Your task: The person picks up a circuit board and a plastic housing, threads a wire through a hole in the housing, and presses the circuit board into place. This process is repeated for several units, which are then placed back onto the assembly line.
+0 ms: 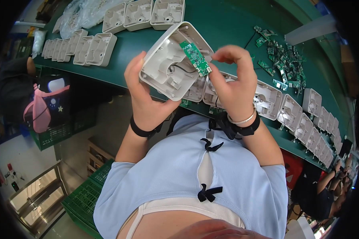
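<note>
My left hand (149,105) grips the left side of a square white plastic housing (157,59), thumb along its lower edge. The housing is raised above the table and tilted, its open inside facing me. Across the housing's opening lies a narrow green circuit board (194,56). A dark wire runs from the housing's inside to the board's lower end. There, the thumb of my right hand (238,85) and its bent fingers close on the board's edge by the housing's right corner; the exact contact is partly hidden.
Loose circuit boards (285,59) lie heaped on the green table (223,20) at right. Rows of white housings (267,99) line the near right edge; more housings (137,14) stand at far left. Green crates (83,203) sit on the floor. Other people (327,195) are at lower right.
</note>
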Motion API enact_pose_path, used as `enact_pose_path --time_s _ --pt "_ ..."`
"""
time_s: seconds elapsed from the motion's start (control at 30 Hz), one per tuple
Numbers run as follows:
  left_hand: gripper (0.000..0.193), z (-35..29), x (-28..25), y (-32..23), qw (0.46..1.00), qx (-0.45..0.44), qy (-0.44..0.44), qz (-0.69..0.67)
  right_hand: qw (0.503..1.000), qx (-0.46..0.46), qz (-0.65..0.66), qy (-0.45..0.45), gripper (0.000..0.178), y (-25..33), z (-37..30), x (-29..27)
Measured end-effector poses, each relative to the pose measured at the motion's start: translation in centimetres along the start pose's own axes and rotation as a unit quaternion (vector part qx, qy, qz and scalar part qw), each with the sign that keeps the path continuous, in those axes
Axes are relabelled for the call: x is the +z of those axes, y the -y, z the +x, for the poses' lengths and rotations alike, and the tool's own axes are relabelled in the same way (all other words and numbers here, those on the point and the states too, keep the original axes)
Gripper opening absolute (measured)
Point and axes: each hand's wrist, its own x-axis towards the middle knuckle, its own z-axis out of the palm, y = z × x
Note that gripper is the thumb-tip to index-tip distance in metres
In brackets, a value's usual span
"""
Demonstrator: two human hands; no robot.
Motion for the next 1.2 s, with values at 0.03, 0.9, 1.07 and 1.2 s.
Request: enact_pose_path --time_s 0.03,0.9,1.07,1.2 --pt "0.112 0.1 -0.1 0.0 1.000 0.001 0.005 -0.008 1.000 0.011 0.026 -0.002 0.029 -0.1 0.4 -0.1" --pt "0.109 -0.4 -1.9 -0.4 0.996 0.050 0.004 0.080 0.951 -0.097 0.130 0.263 0.024 0.9 1.0 -1.0" --pt "0.111 -0.8 -2.1 -0.7 1.000 -0.004 -0.001 0.017 0.950 -0.158 0.074 0.259 0.027 0.9 0.4 -0.8" --pt "0.113 -0.7 -2.2 -1.0 0.999 -0.042 0.007 -0.017 0.952 -0.174 0.064 0.244 0.028 0.7 0.1 -0.4"
